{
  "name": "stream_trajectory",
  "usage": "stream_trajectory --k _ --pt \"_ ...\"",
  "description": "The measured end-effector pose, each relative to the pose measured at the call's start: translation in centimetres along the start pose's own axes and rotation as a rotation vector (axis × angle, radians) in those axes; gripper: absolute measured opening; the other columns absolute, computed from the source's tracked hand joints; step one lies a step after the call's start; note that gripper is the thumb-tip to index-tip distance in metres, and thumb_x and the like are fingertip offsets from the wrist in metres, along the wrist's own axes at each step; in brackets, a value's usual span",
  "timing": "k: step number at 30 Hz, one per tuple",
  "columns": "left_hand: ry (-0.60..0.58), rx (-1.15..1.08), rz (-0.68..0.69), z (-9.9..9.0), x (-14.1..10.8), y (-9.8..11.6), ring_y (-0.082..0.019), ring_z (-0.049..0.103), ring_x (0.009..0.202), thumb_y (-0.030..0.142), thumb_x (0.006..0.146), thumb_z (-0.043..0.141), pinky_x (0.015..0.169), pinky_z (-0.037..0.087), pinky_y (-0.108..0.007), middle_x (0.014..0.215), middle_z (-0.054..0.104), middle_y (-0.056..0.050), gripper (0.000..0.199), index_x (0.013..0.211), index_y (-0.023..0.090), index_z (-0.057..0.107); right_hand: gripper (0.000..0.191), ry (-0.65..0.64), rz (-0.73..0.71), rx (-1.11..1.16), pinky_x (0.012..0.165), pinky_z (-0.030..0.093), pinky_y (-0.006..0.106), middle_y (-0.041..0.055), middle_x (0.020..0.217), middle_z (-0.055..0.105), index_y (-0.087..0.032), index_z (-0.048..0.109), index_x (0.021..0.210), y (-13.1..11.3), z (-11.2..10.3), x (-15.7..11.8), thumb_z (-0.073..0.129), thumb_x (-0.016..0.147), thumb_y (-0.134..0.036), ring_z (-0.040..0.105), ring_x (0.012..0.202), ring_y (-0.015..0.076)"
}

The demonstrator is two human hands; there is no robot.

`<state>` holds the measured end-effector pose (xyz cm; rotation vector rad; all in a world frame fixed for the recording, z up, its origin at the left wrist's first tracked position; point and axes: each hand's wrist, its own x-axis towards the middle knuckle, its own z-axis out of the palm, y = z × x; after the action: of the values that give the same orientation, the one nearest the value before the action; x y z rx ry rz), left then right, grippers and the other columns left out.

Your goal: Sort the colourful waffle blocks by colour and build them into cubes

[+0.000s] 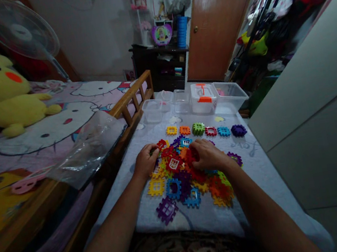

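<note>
In the head view, a heap of toothed plastic pieces [183, 182] is spread on the cloth-covered counter [143, 218]. The fingers of the left hand [145, 161] are curled at its left edge; whether anything is pinched cannot be told. Red pieces [197, 172] are touched by the right hand's [208, 153] bent fingers, their grip unclear. Overlapping pieces could be dragged loose if one were pulled quickly. "Love" [249, 147] seems printed on the cloth; no brand can be read.

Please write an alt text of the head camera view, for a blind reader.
Two bare hands, left and right, work in a heap of colorful plastic pieces on a cloth-covered table. Behind the heap, six colors line up before clear boxes; a yellow plush toy sits at left.
</note>
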<state>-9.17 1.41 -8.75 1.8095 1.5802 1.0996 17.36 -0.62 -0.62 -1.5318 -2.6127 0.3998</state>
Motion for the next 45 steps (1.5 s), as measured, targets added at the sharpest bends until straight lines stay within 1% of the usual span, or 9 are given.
stream_trajectory --k 4,6,10,15,21,28,36,39,45 --pt "0.008 0.017 -0.001 -0.02 0.05 0.02 -0.025 0.063 0.102 0.039 0.085 0.05 0.096 0.049 -0.039 0.102 0.069 -0.007 0.025 0.092 0.021 0.065 0.034 -0.052 -0.011 -0.015 0.085 0.041 0.037 0.0119 0.108 0.062 -0.018 0.057 0.105 0.28 0.04 0.05 0.066 0.072 -0.026 0.054 0.098 0.0266" --pt "0.007 0.022 -0.003 -0.03 0.06 0.02 -0.025 0.063 0.102 0.039 0.085 0.05 0.097 0.049 -0.039 0.102 0.069 -0.007 0.024 0.092 0.021 0.065 0.034 -0.062 -0.009 -0.018 0.084 0.041 0.036 0.0115 0.108 0.062 -0.019 0.057 0.104 0.3 0.04 0.07 0.066 0.072 -0.025 0.053 0.098 0.0263" --pt "0.0 0.024 0.001 -0.01 0.09 -0.01 -0.025 0.063 0.102 0.039 0.085 0.05 0.097 0.048 -0.039 0.102 0.069 -0.007 0.024 0.092 0.022 0.065 0.028 -0.055 -0.002 -0.026 0.083 0.041 0.036 0.0115 0.106 0.062 -0.019 0.057 0.099 0.09 0.11 0.11 0.064 0.072 -0.023 0.053 0.095 0.0256" --pt "0.001 0.019 -0.01 0.02 0.11 -0.04 -0.025 0.062 0.103 0.037 0.084 0.051 0.098 0.048 -0.04 0.103 0.069 -0.006 0.022 0.092 0.023 0.065 0.031 -0.022 0.016 -0.03 0.084 0.041 0.037 0.0118 0.105 0.061 -0.018 0.057 0.101 -0.05 0.41 0.07 0.064 0.072 -0.025 0.053 0.096 0.0266" --pt "0.005 0.016 0.001 0.06 0.13 -0.11 -0.024 0.063 0.101 0.037 0.083 0.051 0.097 0.049 -0.039 0.102 0.069 -0.006 0.022 0.091 0.022 0.066 0.039 0.021 0.027 0.01 0.088 0.041 0.038 0.0128 0.11 0.061 -0.018 0.055 0.111 0.08 0.55 -0.17 0.063 0.074 -0.026 0.054 0.102 0.0279" --pt "-0.002 0.029 0.003 -0.02 0.14 -0.07 -0.024 0.063 0.1 0.037 0.084 0.05 0.096 0.049 -0.039 0.1 0.069 -0.006 0.022 0.09 0.022 0.066 0.058 -0.038 0.006 0.024 0.092 0.039 0.044 0.0153 0.122 0.06 -0.017 0.053 0.126 0.37 0.37 -0.31 0.067 0.07 -0.023 0.052 0.109 0.0314" --pt "0.004 0.019 0.016 0.05 0.15 -0.22 -0.024 0.064 0.101 0.036 0.084 0.051 0.097 0.049 -0.04 0.101 0.069 -0.006 0.022 0.09 0.022 0.066 0.048 -0.045 0.01 0.001 0.09 0.041 0.042 0.015 0.117 0.061 -0.017 0.055 0.119 0.26 0.49 -0.15 0.062 0.072 -0.019 0.053 0.106 0.0298" --pt "0.003 0.017 0.015 0.03 0.14 -0.18 -0.024 0.063 0.1 0.036 0.084 0.051 0.097 0.049 -0.039 0.1 0.069 -0.005 0.021 0.09 0.022 0.066 0.048 -0.023 0.02 -0.008 0.09 0.041 0.041 0.0145 0.114 0.061 -0.016 0.054 0.119 0.04 0.55 -0.21 0.062 0.072 -0.019 0.053 0.105 0.0293" --pt "0.001 0.02 0.01 -0.06 0.14 0.09 -0.025 0.063 0.1 0.035 0.083 0.051 0.096 0.049 -0.039 0.1 0.069 -0.006 0.021 0.089 0.022 0.066 0.049 0.018 0.037 0.026 0.092 0.041 0.042 0.014 0.117 0.057 -0.017 0.051 0.118 0.29 0.73 -0.25 0.064 0.072 -0.024 0.052 0.109 0.0301"
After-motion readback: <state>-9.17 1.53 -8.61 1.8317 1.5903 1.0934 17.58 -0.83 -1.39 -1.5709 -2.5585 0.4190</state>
